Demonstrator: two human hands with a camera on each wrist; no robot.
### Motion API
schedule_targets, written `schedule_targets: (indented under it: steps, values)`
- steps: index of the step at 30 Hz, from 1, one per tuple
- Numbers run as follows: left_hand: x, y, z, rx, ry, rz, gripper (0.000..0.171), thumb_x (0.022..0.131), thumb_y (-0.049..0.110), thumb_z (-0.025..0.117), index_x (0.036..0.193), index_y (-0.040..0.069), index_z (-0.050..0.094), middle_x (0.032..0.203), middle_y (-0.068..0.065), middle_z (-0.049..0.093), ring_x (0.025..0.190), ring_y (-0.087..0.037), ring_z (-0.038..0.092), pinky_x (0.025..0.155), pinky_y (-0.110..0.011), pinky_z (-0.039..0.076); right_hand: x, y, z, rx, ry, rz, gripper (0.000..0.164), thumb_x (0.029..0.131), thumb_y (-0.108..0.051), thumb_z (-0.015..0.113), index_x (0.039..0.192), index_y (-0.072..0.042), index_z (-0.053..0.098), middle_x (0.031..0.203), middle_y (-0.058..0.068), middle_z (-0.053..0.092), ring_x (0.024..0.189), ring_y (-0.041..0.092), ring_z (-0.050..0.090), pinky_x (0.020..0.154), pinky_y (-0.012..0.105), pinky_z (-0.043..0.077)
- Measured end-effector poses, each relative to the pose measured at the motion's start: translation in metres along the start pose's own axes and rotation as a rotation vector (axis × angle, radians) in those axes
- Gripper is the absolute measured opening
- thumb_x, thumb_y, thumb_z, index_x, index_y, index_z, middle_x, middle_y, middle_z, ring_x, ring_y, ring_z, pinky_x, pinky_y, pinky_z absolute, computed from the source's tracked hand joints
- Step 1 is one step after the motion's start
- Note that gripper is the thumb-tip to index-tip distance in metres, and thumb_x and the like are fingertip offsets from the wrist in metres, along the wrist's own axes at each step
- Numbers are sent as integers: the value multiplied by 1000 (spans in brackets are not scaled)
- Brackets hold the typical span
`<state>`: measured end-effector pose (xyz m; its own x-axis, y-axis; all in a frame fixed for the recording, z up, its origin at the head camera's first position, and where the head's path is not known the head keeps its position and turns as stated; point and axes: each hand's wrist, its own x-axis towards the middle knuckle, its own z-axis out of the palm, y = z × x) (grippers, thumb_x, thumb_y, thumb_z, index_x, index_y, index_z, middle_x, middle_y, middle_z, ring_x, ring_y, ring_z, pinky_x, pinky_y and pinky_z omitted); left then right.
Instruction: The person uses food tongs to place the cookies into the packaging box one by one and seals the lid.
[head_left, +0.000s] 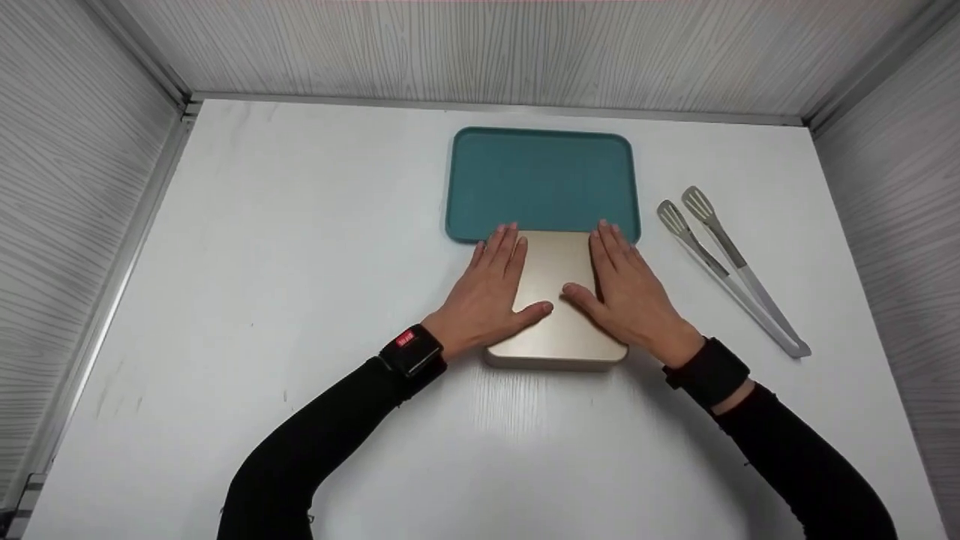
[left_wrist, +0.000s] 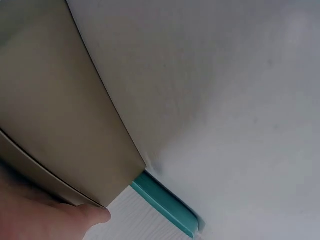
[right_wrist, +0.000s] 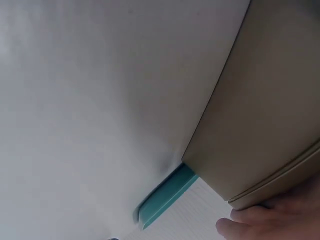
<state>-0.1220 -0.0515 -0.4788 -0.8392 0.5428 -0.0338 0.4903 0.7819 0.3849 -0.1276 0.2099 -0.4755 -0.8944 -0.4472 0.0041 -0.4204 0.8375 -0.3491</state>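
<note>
A gold-coloured, lidded box [head_left: 556, 330] stands on the white table, its far end close against the near edge of the teal tray. My left hand [head_left: 484, 292] lies along the box's left edge, fingers straight and pointing away, thumb stretched across the top. Mirroring it, my right hand [head_left: 626, 292] rests along the right edge with its thumb on the lid. Both wrist views show the box's side wall and the lid seam; fingers [left_wrist: 90, 215] touch near the lid's edge at one corner, and fingers [right_wrist: 255, 217] do so at the other.
Beyond the box lies the teal tray [head_left: 540, 180]. Metal tongs [head_left: 765, 297] with slotted ends lie spread on the table to the right. Grey wood-grained panels [head_left: 480, 52] enclose the table [head_left: 300, 225] at the back and both sides.
</note>
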Motion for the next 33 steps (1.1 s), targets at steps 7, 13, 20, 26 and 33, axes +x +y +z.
schedule_targets:
  steps: [7, 13, 20, 26, 33]
  values:
    - [-8, -2, 1, 37, 8, 15, 102, 101, 73, 31, 163, -5, 11, 171, -23, -5, 158, -32, -9, 127, -42, -2, -2, -6, 5, 26, 18, -22, 96, 104, -63, 47, 161, 7, 17, 170, 23, 9, 158, 35, 6, 127, 48, 14]
    - [-7, -4, -2, 38, 16, 11, 101, 102, 73, 31, 163, -4, 12, 171, -22, -5, 158, -31, -10, 127, -44, -2, 1, -9, 2, 8, 3, -11, 96, 104, -64, 44, 162, 7, 15, 171, 22, 6, 158, 35, 5, 125, 55, 14]
    - [-9, -10, -7, -44, 58, -21, 96, 102, 71, 34, 165, 0, 14, 173, -17, -2, 159, -27, -8, 127, -48, 2, 4, -8, -2, 42, 24, 2, 86, 107, -61, 40, 163, 2, 21, 172, 18, 8, 158, 35, 5, 124, 62, 11]
    - [-26, -23, -8, -93, 128, -17, 88, 105, 63, 41, 163, -2, 24, 172, -18, 10, 159, -32, 7, 127, -51, 11, -15, -4, -6, 137, 123, 2, 73, 109, -49, 45, 161, 0, 31, 171, 16, 17, 158, 38, 12, 123, 62, 15]
    - [-51, -55, -19, 1, 212, -74, 82, 105, 59, 47, 160, 0, 35, 170, -17, 21, 158, -34, 14, 125, -58, 12, -35, 11, -10, 11, 170, 0, 75, 109, -51, 44, 161, 1, 31, 170, 20, 19, 156, 44, 13, 120, 67, 16]
